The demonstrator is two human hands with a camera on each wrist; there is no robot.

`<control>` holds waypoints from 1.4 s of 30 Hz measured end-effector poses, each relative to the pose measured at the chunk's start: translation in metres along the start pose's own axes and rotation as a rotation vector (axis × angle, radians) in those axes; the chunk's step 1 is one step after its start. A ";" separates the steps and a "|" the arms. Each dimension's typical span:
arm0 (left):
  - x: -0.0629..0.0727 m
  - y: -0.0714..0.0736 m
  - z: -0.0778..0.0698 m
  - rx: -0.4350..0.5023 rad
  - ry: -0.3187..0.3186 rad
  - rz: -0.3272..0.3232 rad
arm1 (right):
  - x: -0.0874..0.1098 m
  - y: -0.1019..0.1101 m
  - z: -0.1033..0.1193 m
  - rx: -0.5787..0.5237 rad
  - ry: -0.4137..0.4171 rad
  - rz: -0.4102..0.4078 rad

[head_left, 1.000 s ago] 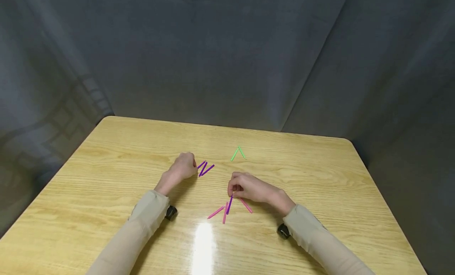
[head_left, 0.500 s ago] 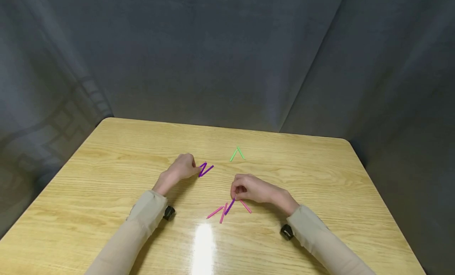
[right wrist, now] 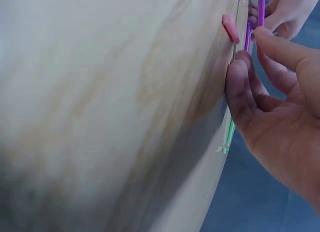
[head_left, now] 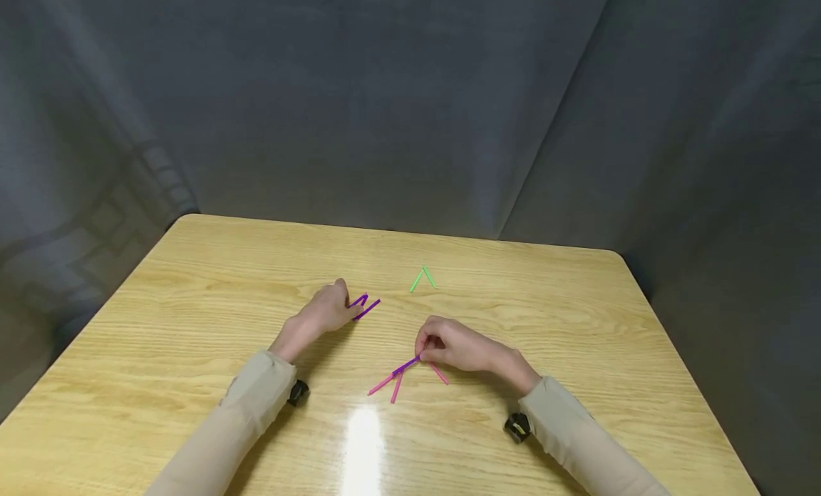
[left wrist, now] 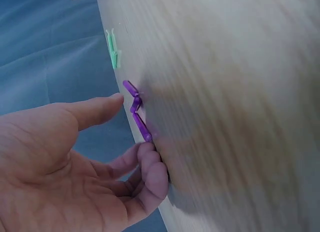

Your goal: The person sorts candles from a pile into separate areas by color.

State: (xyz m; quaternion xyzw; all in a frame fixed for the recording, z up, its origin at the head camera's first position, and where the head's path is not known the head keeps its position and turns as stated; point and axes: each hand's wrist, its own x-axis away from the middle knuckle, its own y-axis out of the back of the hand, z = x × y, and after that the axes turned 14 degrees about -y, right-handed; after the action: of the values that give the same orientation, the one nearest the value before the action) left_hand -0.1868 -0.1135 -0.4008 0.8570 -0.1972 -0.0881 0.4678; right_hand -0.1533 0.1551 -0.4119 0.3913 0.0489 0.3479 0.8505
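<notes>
My right hand (head_left: 458,343) pinches one end of a thin purple stick (head_left: 405,366) between thumb and finger. The stick's far end slants down to the left, over or against two pink sticks (head_left: 381,385); contact is unclear. Below that hand lies another pink stick (head_left: 439,373), partly covered. My left hand (head_left: 327,309) is at a zigzag of purple sticks (head_left: 370,308), its thumb hiding part of them. In the left wrist view the thumb stands apart from the loosely bent fingers, whose tips rest on the table near the end of a purple stick (left wrist: 142,127).
Two green sticks (head_left: 417,280) form a peak farther back on the wooden table (head_left: 545,296). Dark grey curtains (head_left: 359,111) hang behind and beside it. A bright glare (head_left: 363,446) lies at the front. Black wrist cameras (head_left: 517,427) sit under both sleeves.
The purple stick in my right hand has swung from steep to a flatter slant, its lower end going left. My left thumb has moved right, covering more of the purple zigzag.
</notes>
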 end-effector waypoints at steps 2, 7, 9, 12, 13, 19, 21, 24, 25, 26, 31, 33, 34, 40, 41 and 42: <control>0.001 -0.001 -0.001 0.004 -0.002 -0.014 | 0.001 -0.001 0.000 -0.009 -0.012 -0.023; 0.003 0.000 -0.004 0.009 -0.008 -0.049 | 0.006 0.002 0.000 -0.051 -0.065 -0.066; 0.004 0.002 -0.006 0.006 -0.009 -0.071 | 0.006 0.004 -0.001 -0.060 -0.085 -0.086; 0.005 0.005 -0.009 0.008 -0.036 -0.119 | 0.006 0.006 -0.003 -0.071 -0.121 -0.113; 0.005 0.005 -0.010 0.000 -0.059 -0.132 | 0.006 0.007 -0.004 -0.077 -0.137 -0.122; 0.002 -0.001 -0.026 0.008 -0.202 -0.147 | 0.007 0.007 -0.009 -0.099 -0.216 -0.203; 0.001 -0.005 -0.032 0.028 -0.222 -0.124 | 0.007 0.006 -0.011 -0.101 -0.241 -0.222; -0.002 -0.011 -0.042 0.041 -0.251 -0.084 | 0.008 0.005 -0.013 -0.108 -0.273 -0.240; -0.002 -0.012 -0.044 0.038 -0.259 -0.078 | 0.008 0.005 -0.013 -0.112 -0.278 -0.244; -0.003 -0.013 -0.047 0.034 -0.265 -0.074 | 0.008 0.004 -0.013 -0.114 -0.278 -0.247; -0.006 -0.018 -0.059 0.013 -0.285 -0.077 | 0.007 0.003 -0.013 -0.093 -0.258 -0.264; -0.008 -0.022 -0.062 0.016 -0.299 -0.059 | 0.007 0.002 -0.013 -0.076 -0.256 -0.267; -0.009 -0.023 -0.063 0.022 -0.303 -0.041 | 0.006 0.002 -0.013 -0.068 -0.258 -0.269; -0.013 -0.035 -0.066 0.059 -0.311 0.026 | 0.003 0.003 -0.009 -0.011 -0.287 -0.256; -0.013 -0.036 -0.066 0.068 -0.304 0.034 | 0.002 0.004 -0.008 -0.003 -0.290 -0.252; -0.014 -0.037 -0.067 0.076 -0.296 0.042 | 0.002 0.005 -0.008 0.005 -0.293 -0.248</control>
State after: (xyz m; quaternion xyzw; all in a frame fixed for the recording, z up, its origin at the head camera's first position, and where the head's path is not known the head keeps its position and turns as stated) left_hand -0.1672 -0.0385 -0.3957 0.8475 -0.2851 -0.1964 0.4024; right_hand -0.1573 0.1634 -0.4135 0.4311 -0.0268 0.1797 0.8838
